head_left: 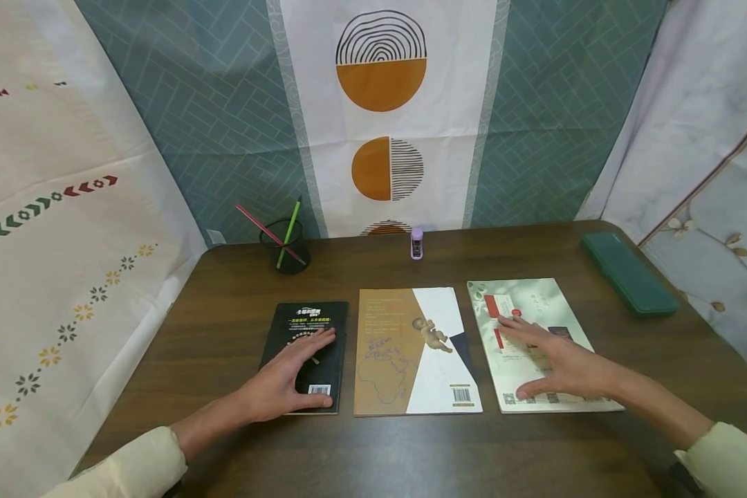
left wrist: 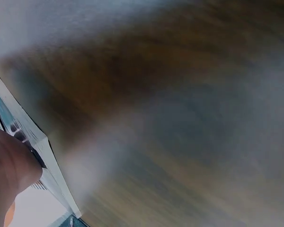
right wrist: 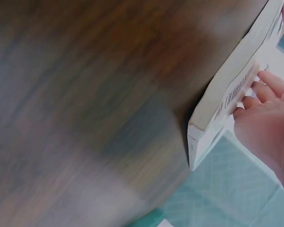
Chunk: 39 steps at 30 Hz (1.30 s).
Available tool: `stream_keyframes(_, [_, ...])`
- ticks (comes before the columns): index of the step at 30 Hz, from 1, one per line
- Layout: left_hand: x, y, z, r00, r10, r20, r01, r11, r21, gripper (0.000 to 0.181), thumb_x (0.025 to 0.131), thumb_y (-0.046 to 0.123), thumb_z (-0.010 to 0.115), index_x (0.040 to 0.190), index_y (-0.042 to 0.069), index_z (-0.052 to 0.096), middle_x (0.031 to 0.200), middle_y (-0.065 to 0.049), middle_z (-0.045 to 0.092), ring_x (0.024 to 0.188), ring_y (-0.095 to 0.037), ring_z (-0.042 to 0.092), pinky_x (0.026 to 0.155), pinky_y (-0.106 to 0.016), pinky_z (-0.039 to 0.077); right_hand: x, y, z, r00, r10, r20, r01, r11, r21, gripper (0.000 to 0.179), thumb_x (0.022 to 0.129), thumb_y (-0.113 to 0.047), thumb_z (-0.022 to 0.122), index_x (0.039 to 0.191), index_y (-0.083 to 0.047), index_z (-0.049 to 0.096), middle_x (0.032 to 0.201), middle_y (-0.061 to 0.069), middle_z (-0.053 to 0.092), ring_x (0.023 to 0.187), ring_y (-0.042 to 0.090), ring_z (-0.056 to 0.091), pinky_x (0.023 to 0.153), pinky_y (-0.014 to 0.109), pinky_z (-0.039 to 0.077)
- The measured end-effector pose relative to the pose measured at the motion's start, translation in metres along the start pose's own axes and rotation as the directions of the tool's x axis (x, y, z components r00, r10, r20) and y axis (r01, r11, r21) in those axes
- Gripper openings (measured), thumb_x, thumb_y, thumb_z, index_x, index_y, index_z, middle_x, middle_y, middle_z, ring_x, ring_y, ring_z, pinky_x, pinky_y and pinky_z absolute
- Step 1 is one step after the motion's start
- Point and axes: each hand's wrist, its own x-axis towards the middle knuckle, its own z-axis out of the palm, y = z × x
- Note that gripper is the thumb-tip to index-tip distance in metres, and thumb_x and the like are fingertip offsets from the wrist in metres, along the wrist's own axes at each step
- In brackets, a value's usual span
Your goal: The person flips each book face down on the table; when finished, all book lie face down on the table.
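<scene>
In the head view three books lie side by side on a brown table. My left hand [head_left: 286, 380] is over the black book [head_left: 326, 315] at the left, fingers spread and thumb apart, with nothing in its grasp. My right hand [head_left: 563, 363] spreads its fingers over the pale green book [head_left: 541, 290] at the right, thumb near its lower left. Between them is the brown and white book [head_left: 386, 332], back cover up, with a baby figure on it. The right wrist view has the fingers [right wrist: 262, 92] close by a thick book's edge [right wrist: 227, 80].
A black mesh pen cup [head_left: 295, 252] with a pink and a green pencil stands at the back left. A small purple bottle [head_left: 416, 243] is at the back middle, a dark green case [head_left: 629, 273] at the right edge. Curtains rise behind the table [head_left: 398, 456].
</scene>
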Motion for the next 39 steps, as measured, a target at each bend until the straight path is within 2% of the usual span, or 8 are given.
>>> stream_keyframes(14, [0.006, 0.009, 0.007, 1.000, 0.009, -0.007, -0.009, 1.000, 0.004, 0.104, 0.084, 0.057, 0.087, 0.165, 0.015, 0.038, 0.173, -0.002, 0.030, 0.161, -0.030, 0.023, 0.123, -0.068, 0.020, 0.009, -0.008, 0.008, 1.000, -0.015, 0.010, 0.015, 1.000, -0.020, 0.111, 0.074, -0.057, 0.091, 0.162, -0.009, 0.043, 0.172, 0.016, 0.031, 0.155, 0.055, 0.020, 0.111, 0.080, 0.025])
stream_keyframes(23, [0.007, 0.015, 0.009, 1.000, 0.005, -0.009, -0.005, 1.000, -0.018, 0.104, 0.084, 0.053, 0.089, 0.166, 0.015, 0.038, 0.173, 0.000, 0.030, 0.161, -0.029, 0.023, 0.124, -0.067, 0.020, 0.014, -0.017, 0.012, 1.000, -0.023, 0.013, 0.023, 0.999, -0.026, 0.109, 0.075, -0.053, 0.092, 0.161, -0.007, 0.045, 0.171, 0.018, 0.033, 0.155, 0.054, 0.021, 0.112, 0.079, 0.028])
stream_keyframes(34, [0.008, 0.017, 0.015, 0.999, 0.014, -0.038, -0.014, 1.000, 0.003, 0.102, 0.085, 0.053, 0.088, 0.165, 0.013, 0.039, 0.172, -0.003, 0.033, 0.159, -0.033, 0.026, 0.123, -0.068, 0.023, 0.017, -0.020, 0.014, 1.000, 0.003, 0.021, -0.002, 0.999, -0.051, 0.111, 0.074, -0.053, 0.093, 0.162, -0.006, 0.044, 0.170, 0.019, 0.033, 0.155, 0.054, 0.022, 0.112, 0.079, 0.028])
stream_keyframes(39, [0.010, 0.016, 0.015, 0.999, 0.009, -0.036, -0.008, 1.000, 0.014, 0.104, 0.084, 0.056, 0.088, 0.165, 0.014, 0.038, 0.172, -0.002, 0.033, 0.160, -0.030, 0.025, 0.124, -0.066, 0.022, 0.019, -0.019, 0.013, 0.999, 0.010, 0.034, -0.009, 0.999, -0.052, 0.111, 0.075, -0.054, 0.092, 0.162, -0.006, 0.043, 0.171, 0.019, 0.032, 0.155, 0.054, 0.022, 0.112, 0.079, 0.028])
